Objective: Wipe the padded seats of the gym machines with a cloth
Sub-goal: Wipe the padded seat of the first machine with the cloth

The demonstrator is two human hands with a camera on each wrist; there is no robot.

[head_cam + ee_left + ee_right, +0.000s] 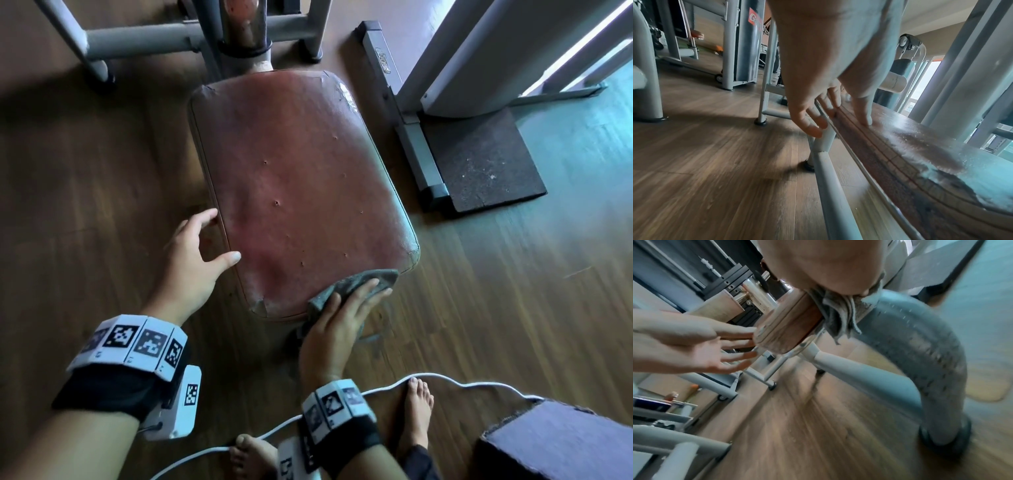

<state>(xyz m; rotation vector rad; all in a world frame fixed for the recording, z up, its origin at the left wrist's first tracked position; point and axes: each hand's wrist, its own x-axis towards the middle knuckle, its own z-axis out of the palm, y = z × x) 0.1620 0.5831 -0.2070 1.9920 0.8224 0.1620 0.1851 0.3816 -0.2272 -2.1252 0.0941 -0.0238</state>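
Seat (301, 185) red-brown, padded, worn, small punctures on top, torn at near-left corner. Cloth (359, 284) grey, bunched at seat's near-right corner, part hanging over the near edge. Right hand (339, 318) flat on cloth, fingers straight, pressing it onto the pad. Left hand (191, 253) at seat's left edge, fingers spread and relaxed, thumb tip on the top, other fingers down the side; grips nothing. Rest of seat top bare. Wood floor (85, 171) open left of seat. Mat (479, 161) and grey frame (404, 113) near seat's right edge. White cable (462, 383) across floor by bare feet (416, 407).
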